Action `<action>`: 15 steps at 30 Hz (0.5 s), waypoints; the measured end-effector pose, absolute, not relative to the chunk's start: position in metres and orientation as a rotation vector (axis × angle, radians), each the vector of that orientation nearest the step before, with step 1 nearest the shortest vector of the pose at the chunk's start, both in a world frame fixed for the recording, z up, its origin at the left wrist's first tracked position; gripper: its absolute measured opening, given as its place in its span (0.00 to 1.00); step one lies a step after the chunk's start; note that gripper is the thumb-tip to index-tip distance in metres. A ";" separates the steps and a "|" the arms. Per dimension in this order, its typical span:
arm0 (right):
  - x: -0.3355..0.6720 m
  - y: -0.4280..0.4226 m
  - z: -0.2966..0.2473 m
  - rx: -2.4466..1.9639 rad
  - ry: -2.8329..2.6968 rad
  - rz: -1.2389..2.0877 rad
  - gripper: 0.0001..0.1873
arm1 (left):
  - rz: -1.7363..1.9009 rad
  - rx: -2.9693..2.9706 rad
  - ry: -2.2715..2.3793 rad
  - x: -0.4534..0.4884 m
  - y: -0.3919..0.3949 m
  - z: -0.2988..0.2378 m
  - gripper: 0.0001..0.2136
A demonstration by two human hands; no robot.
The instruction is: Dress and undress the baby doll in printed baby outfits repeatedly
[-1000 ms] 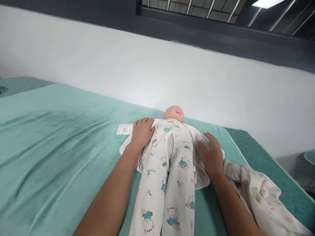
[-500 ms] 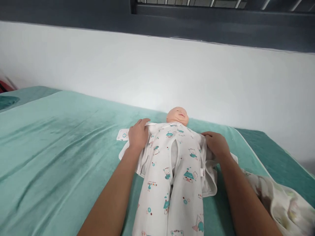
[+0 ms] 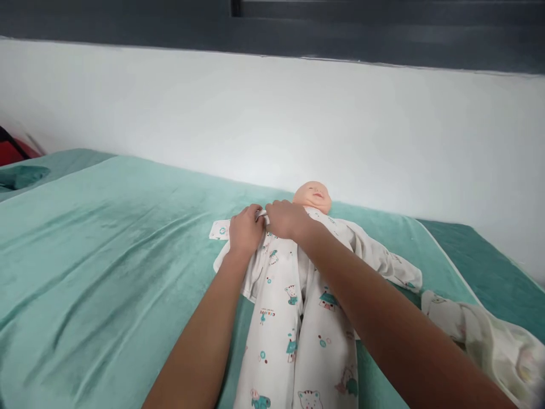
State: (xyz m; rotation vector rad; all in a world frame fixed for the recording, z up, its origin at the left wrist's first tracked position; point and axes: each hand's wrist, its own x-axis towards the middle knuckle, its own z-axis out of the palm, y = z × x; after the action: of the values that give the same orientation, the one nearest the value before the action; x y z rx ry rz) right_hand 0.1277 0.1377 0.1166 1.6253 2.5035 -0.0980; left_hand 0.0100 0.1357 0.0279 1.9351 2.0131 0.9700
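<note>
A baby doll (image 3: 313,195) lies face up, its head toward the wall. White printed baby clothes (image 3: 283,289) with teal houses and animals cover its body; the legs reach toward me. My left hand (image 3: 247,230) is closed on the cloth at the picture-left shoulder, a sleeve end (image 3: 219,229) poking out beyond it. Close beside it, my right hand (image 3: 283,218) is closed on the edge of the same shoulder cloth, the forearm crossing over the garment. The other sleeve (image 3: 389,264) lies stretched out to the right. The doll's arms are hidden.
Light green plush bedding (image 3: 106,255) lies under the doll, with creases at the left. A crumpled pale patterned cloth (image 3: 485,335) is at the lower right. Behind runs a white wall (image 3: 213,125) below a dark ledge (image 3: 298,40). A red item (image 3: 12,152) shows at far left.
My right hand has left the picture-right shoulder and crossed over to the left one, beside my left hand. The right sleeve now lies spread outward. My left hand stays at its shoulder.
</note>
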 end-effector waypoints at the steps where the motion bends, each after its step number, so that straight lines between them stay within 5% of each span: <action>1: 0.127 0.139 0.115 1.608 2.511 -0.088 0.17 | 0.953 1.922 2.031 0.010 0.135 0.029 0.15; 8: 0.148 0.136 0.117 1.448 2.468 0.003 0.20 | 0.930 1.740 2.137 0.007 0.134 0.033 0.13; 15: 0.122 0.148 0.113 1.315 2.474 -0.179 0.10 | 0.828 1.751 2.134 0.007 0.136 0.034 0.13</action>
State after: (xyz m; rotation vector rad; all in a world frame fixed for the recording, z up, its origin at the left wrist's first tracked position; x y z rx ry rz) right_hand 0.1219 0.1483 0.1128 1.3150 2.4737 -0.1787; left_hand 0.0069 0.1361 0.0336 1.7514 2.1336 0.8281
